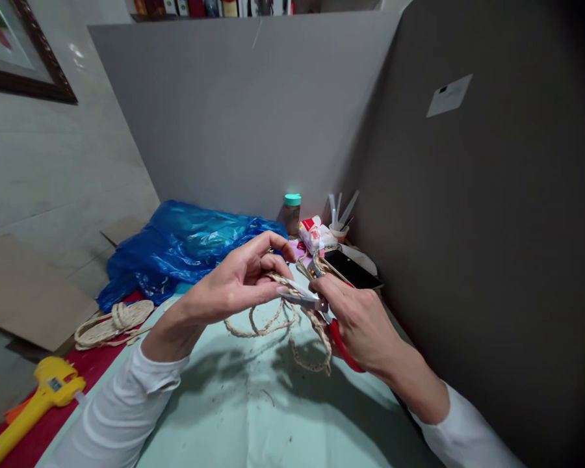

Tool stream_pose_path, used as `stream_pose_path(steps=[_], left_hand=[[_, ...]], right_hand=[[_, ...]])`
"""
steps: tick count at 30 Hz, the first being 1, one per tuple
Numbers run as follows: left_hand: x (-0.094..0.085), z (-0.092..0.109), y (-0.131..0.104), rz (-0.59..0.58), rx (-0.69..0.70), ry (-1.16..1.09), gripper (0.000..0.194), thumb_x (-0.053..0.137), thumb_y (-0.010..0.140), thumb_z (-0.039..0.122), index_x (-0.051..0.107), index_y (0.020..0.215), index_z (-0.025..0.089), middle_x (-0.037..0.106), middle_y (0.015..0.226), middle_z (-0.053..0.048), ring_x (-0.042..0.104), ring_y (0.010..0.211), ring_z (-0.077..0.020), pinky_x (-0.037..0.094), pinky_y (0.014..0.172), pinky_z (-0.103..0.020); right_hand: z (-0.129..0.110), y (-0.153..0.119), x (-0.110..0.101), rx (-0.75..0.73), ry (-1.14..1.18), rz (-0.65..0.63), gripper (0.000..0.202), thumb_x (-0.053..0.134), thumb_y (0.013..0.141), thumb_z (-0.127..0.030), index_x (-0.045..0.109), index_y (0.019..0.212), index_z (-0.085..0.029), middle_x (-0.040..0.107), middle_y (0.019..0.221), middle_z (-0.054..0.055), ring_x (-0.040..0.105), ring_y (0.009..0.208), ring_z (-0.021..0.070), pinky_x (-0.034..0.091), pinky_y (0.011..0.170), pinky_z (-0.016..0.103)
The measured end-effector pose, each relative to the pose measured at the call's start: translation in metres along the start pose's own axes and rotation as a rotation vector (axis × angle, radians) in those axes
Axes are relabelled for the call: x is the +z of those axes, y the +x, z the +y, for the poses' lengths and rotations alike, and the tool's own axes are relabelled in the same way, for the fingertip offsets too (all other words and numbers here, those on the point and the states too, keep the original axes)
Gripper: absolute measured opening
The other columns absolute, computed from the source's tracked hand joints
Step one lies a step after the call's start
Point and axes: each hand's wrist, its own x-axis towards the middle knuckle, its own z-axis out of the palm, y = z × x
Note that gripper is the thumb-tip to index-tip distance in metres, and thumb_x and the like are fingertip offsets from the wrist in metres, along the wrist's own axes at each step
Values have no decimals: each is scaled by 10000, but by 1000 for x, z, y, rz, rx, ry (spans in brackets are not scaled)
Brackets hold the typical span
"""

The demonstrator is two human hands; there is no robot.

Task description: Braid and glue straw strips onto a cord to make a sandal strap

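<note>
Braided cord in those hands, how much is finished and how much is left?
Looks done: the braided cord is already plaited where I can see it. In hand: the left hand pinches it, and the right hand holds the scissors with their blades right by it. Maybe left: a snip, though I can't tell if one's been made. A wrapped bundle lies apart, at the left.

Blue crinkled plastic bag (185, 244): back left | coiled beige braided cord (121, 320): before bag | yellow plastic glue gun (53, 387): front left | green-lidded cylindrical jar (292, 214): right of bag
</note>
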Motion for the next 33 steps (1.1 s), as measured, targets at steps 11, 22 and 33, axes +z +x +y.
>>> stream_pose_path(steps=[11, 22, 33], left_hand=[[2, -9, 1, -5, -35, -108, 300, 693, 822, 193, 494, 1047, 179, 698, 822, -24, 646, 748, -141, 453, 642, -218], [-7, -8, 1, 105, -31, 16, 183, 695, 837, 222, 691, 1009, 161, 726, 908, -59, 671, 811, -150, 513, 726, -233], [-12, -12, 5, 207, 17, 170, 138, 652, 833, 167, 780, 878, 191, 750, 864, -49, 681, 796, -156, 525, 760, -265]], right_hand=[[1, -3, 9, -48, 49, 132, 163, 401, 892, -106, 504, 792, -183, 503, 674, 0, 427, 552, 131, 307, 523, 255], [7, 2, -2, 369, 875, 134, 209, 549, 923, -353, 539, 795, -189, 443, 567, -55, 358, 406, 72, 310, 416, 221], [1, 4, -9, 446, 1220, -141, 273, 686, 833, -416, 574, 908, -178, 468, 639, -68, 355, 370, 23, 263, 326, 162]])
